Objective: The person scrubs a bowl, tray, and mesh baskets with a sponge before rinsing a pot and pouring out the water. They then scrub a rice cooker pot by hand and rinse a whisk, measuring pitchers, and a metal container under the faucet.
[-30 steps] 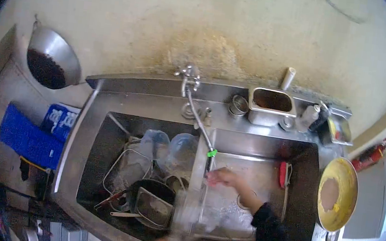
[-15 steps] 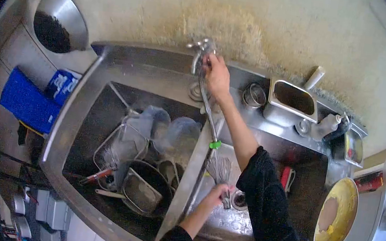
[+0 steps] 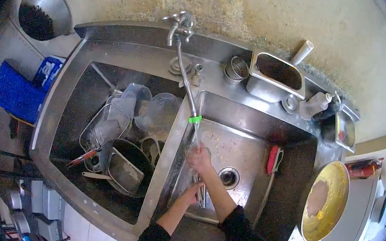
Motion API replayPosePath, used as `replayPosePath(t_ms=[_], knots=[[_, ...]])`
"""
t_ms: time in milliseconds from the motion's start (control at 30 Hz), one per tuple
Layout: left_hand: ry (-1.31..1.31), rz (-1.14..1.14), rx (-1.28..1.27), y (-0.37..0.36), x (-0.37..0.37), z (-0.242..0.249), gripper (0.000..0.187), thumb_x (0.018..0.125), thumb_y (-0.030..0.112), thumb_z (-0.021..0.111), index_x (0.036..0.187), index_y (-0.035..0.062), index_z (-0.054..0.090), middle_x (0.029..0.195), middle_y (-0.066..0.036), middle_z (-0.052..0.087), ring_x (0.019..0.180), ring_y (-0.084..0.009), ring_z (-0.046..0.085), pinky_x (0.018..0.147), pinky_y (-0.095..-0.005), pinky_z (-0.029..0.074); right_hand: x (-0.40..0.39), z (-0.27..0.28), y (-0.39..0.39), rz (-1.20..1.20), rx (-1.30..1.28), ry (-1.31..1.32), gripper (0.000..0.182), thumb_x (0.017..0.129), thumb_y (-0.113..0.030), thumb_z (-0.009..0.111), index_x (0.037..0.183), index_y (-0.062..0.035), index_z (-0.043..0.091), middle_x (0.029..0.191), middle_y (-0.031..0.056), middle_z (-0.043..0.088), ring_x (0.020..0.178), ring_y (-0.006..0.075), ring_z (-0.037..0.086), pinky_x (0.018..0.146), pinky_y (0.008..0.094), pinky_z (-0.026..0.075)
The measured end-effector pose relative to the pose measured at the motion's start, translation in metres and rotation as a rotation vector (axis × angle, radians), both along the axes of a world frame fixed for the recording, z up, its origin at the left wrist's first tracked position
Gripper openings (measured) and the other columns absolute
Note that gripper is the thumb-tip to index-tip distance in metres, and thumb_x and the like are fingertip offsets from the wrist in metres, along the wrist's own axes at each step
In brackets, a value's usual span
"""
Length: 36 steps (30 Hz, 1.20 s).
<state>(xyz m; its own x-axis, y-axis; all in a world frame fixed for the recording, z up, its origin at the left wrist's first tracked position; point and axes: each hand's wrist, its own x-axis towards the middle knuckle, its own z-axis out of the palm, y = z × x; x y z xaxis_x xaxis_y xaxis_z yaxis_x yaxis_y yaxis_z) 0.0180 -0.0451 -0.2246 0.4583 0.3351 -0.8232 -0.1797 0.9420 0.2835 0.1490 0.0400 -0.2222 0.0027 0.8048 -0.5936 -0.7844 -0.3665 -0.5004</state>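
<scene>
Water runs from the faucet hose [image 3: 186, 78] with its green ring [image 3: 195, 119] into the right sink basin [image 3: 247, 146]. Under the stream my right hand [image 3: 199, 161] is at the wires of the whisk, its fingers curled round them, partly blurred. Lower down, my left hand [image 3: 191, 193] grips the metal handle of the whisk [image 3: 201, 196]. Both hands are above the basin floor, left of the drain [image 3: 228, 177]. The faucet [image 3: 180, 25] is on the wall above.
The left basin [image 3: 72, 120] holds a dark pan, clear plastic containers, a wire basket and utensils. A red-and-white brush [image 3: 273, 160] lies in the right basin. A yellow-coated pan [image 3: 326, 202] stands at the right; a metal container [image 3: 274, 89] and bottle [image 3: 315, 105] line the back ledge.
My right hand has left the faucet and come down to the whisk wires. Water now flows from the hose. The camera view has shifted, showing more of the right basin.
</scene>
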Motion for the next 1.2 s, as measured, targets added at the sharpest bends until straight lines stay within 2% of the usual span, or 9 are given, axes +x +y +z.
replayPosePath(t_ms=[133,233,300,367,533,667,867,967,1200], knots=[[0.062,-0.214,0.046,0.027,0.019,0.066,0.029,0.069,0.010,0.066,0.096,0.0081,0.054,0.079,-0.002,0.059,0.071,-0.0147,0.057,0.059,-0.0279,0.047,0.014,0.103,-0.004,0.549,0.182,-0.537,0.037,0.078,-0.016,0.052,0.112,-0.0008,0.049,0.068,0.0064,0.058,0.056,0.0171,0.054,0.049,0.0320,0.045],[0.217,-0.273,0.264,0.043,0.035,0.091,0.038,0.065,0.013,0.071,0.098,0.0046,0.054,0.084,-0.004,0.060,0.077,-0.0153,0.056,0.064,-0.0290,0.044,0.052,0.102,0.002,0.314,0.219,-0.211,0.037,0.080,-0.014,0.054,0.113,-0.0017,0.047,0.072,0.0064,0.058,0.056,0.0148,0.056,0.050,0.0269,0.048],[0.270,-0.402,0.324,0.050,0.035,0.044,0.045,0.062,0.016,0.074,0.099,0.0017,0.054,0.087,-0.006,0.060,0.080,-0.0148,0.054,0.068,-0.0286,0.042,0.079,0.151,0.030,0.365,0.100,-0.786,0.045,0.078,-0.012,0.057,0.119,-0.0010,0.041,0.087,0.0111,0.060,0.070,0.0172,0.059,0.060,0.0278,0.049],[0.158,-0.407,0.325,0.059,0.039,0.046,0.045,0.062,0.016,0.074,0.100,0.0011,0.054,0.087,-0.006,0.059,0.080,-0.0147,0.053,0.068,-0.0277,0.041,0.082,0.174,0.066,0.052,0.361,-1.116,0.043,0.069,-0.020,0.065,0.104,0.0013,0.051,0.078,0.0141,0.061,0.074,0.0234,0.060,0.065,0.0311,0.047],[0.028,-0.303,0.264,0.059,0.047,0.045,0.039,0.068,0.019,0.071,0.100,0.0026,0.054,0.084,-0.007,0.061,0.080,-0.0154,0.057,0.068,-0.0281,0.045,0.083,0.198,0.117,0.492,0.265,-1.505,0.060,0.055,-0.035,0.075,0.098,0.0001,0.052,0.093,0.0183,0.058,0.085,0.0348,0.056,0.076,0.0384,0.044],[0.033,-0.317,0.271,0.069,0.045,0.084,0.030,0.073,0.018,0.067,0.097,0.0034,0.054,0.085,-0.008,0.062,0.080,-0.0167,0.059,0.069,-0.0298,0.048,0.080,0.200,0.123,0.617,0.186,-1.889,0.049,0.054,-0.034,0.076,0.087,-0.0021,0.060,0.086,0.0169,0.060,0.082,0.0295,0.059,0.072,0.0384,0.046],[-0.168,-0.296,0.203,0.072,0.057,0.077,0.038,0.077,0.024,0.062,0.108,0.0043,0.050,0.099,-0.009,0.059,0.089,-0.0200,0.058,0.076,-0.0338,0.048,0.090,0.250,0.122,0.896,0.126,-1.279,0.053,0.056,-0.037,0.076,0.090,0.0002,0.057,0.089,0.0198,0.060,0.088,0.0322,0.058,0.071,0.0404,0.048],[-0.100,-0.385,0.379,0.056,0.052,0.086,0.055,0.073,0.014,0.066,0.120,0.0062,0.038,0.104,-0.009,0.056,0.092,-0.0197,0.056,0.078,-0.0320,0.046,0.092,0.237,0.120,0.810,0.054,-1.917,0.055,0.057,-0.037,0.075,0.093,-0.0006,0.056,0.089,0.0180,0.060,0.087,0.0313,0.058,0.070,0.0409,0.048],[-0.064,-0.512,0.809,0.026,0.022,0.055,0.067,0.068,0.008,0.068,0.125,0.0079,0.033,0.105,-0.001,0.049,0.091,-0.0120,0.047,0.082,-0.0261,0.039,0.092,0.240,0.112,0.803,0.167,-1.906,0.040,0.063,-0.038,0.069,0.088,-0.0084,0.059,0.086,0.0155,0.060,0.088,0.0329,0.056,0.074,0.0414,0.044]])
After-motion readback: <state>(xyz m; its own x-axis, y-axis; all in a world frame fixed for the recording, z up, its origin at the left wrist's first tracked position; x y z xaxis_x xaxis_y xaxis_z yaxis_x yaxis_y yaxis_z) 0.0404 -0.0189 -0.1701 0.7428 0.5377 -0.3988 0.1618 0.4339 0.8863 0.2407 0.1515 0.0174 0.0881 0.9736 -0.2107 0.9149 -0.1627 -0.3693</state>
